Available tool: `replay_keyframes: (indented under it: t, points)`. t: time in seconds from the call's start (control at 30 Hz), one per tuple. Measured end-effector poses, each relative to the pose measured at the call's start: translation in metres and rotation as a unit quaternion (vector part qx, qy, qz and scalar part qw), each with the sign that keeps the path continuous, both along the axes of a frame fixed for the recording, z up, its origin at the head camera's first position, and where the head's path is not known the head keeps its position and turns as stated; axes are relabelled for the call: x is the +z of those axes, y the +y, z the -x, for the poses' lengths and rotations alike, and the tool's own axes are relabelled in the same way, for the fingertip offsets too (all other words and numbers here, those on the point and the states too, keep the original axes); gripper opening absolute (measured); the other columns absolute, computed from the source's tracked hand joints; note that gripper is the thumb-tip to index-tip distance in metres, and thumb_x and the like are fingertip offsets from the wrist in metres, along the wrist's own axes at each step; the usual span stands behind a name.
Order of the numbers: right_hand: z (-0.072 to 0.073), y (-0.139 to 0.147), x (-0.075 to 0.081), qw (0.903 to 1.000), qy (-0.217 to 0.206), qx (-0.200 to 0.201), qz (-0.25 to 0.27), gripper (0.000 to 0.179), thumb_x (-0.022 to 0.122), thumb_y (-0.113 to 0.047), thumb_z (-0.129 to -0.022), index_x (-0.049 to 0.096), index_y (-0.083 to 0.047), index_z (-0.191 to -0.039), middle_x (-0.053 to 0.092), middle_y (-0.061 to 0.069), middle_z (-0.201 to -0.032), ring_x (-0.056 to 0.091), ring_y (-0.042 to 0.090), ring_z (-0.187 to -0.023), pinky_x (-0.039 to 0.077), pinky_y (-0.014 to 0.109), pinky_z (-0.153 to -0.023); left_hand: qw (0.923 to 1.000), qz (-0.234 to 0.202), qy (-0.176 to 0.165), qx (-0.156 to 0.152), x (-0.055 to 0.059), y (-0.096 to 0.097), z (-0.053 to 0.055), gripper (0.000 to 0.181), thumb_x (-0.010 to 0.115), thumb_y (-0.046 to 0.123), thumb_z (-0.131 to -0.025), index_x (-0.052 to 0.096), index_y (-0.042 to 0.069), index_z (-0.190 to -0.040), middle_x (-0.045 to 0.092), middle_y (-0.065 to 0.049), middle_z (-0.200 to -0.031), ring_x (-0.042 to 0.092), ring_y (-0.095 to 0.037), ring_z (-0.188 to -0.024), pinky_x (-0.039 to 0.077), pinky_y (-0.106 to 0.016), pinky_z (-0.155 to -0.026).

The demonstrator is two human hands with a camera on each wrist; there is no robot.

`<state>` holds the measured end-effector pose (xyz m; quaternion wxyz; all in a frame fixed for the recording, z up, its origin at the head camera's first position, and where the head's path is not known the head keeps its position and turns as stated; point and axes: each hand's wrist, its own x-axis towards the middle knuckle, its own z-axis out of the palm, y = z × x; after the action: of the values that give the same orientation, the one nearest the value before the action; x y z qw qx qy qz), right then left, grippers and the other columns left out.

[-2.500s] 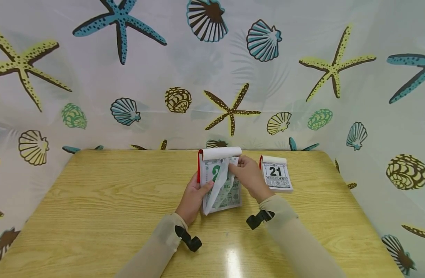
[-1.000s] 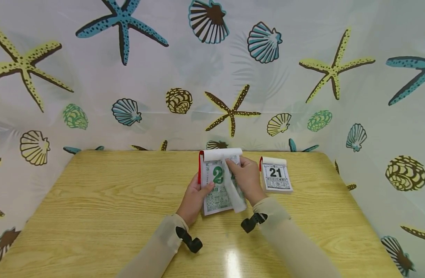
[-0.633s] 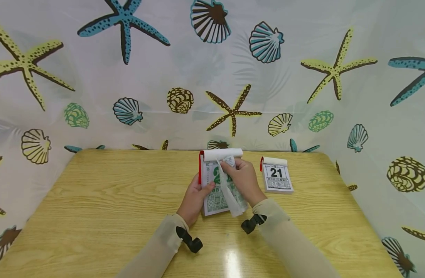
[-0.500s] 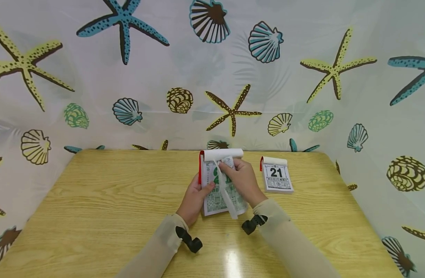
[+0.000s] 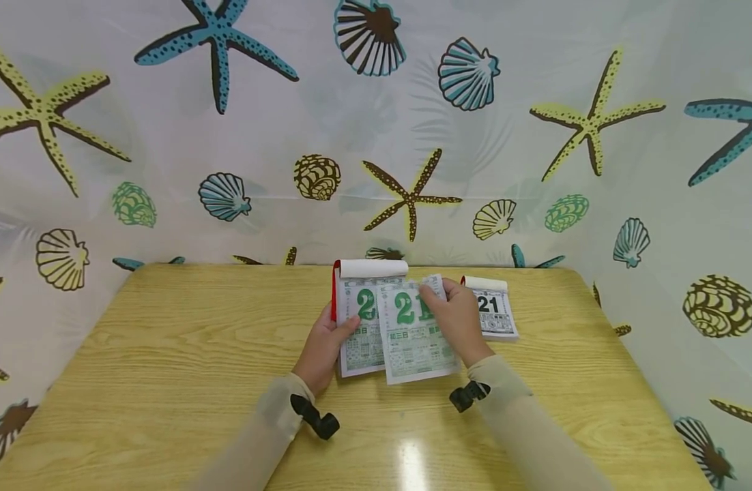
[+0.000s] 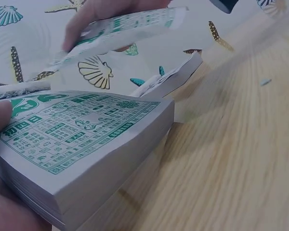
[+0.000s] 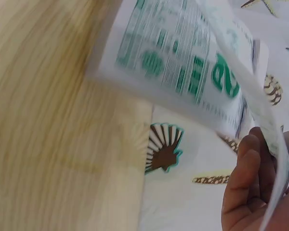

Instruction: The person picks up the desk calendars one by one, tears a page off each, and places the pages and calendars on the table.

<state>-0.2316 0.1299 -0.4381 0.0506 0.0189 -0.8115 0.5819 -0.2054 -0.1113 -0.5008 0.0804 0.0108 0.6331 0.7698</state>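
My left hand point(image 5: 322, 348) grips the left side of a thick tear-off calendar point(image 5: 359, 349) with a red edge and a rolled white top. Its thumb lies on the front page, which is printed in green. In the left wrist view the calendar's page block point(image 6: 91, 130) looks thick and is tilted above the table. My right hand point(image 5: 458, 319) pinches a thin loose calendar sheet point(image 5: 415, 344) near its upper right. That sheet shows a green 21 and overlaps the pad's right part, hiding part of the page's number. In the right wrist view the sheet point(image 7: 253, 91) is seen nearly edge-on.
A smaller calendar point(image 5: 497, 319) with a black 21 lies on the wooden table point(image 5: 198, 341), just behind my right hand and partly covered by it. A cloth point(image 5: 351, 129) printed with starfish and shells hangs along the table's back edge. A tiny pale scrap point(image 6: 265, 82) lies on the wood.
The green sheet has come off the calendar and flattened out in my right hand. That hand has moved right, while my left hand has shifted left with the calendar.
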Motion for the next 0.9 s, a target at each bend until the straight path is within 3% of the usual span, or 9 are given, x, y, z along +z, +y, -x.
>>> replay_keyframes:
  t: [0.43,0.7,0.9]
  points:
    - [0.025,0.014,-0.029,0.9980,-0.059,0.021,0.009,0.029,0.067,-0.036,-0.101,0.074,-0.009,-0.107,0.077,0.008,-0.087,0.072,0.018,-0.067,0.056,0.028,-0.057,0.9982,0.028,-0.047,0.024,-0.003,-0.067,0.017,0.062,0.057,0.034,-0.107,0.028,0.031,-0.162,0.057,-0.003,-0.150,0.061,-0.021,-0.131,0.047,-0.041,-0.110]
    - [0.043,0.012,-0.049,0.9950,-0.095,0.028,0.012,0.028,0.066,-0.036,-0.102,0.076,-0.010,-0.107,0.078,0.008,-0.088,0.074,0.020,-0.069,0.058,0.031,-0.059,0.9896,0.110,-0.093,0.006,0.003,-0.103,0.028,0.065,0.053,0.036,-0.109,0.022,0.022,-0.164,0.051,-0.009,-0.155,0.054,-0.028,-0.138,0.039,-0.048,-0.117]
    - [0.054,0.006,-0.055,0.9913,-0.128,0.027,0.012,0.031,0.067,-0.040,-0.101,0.075,-0.013,-0.112,0.078,0.006,-0.092,0.075,0.021,-0.074,0.059,0.032,-0.063,0.9755,0.194,-0.101,-0.014,0.007,-0.123,0.039,0.069,0.052,0.036,-0.109,0.017,0.016,-0.165,0.048,-0.014,-0.157,0.054,-0.034,-0.138,0.039,-0.053,-0.116]
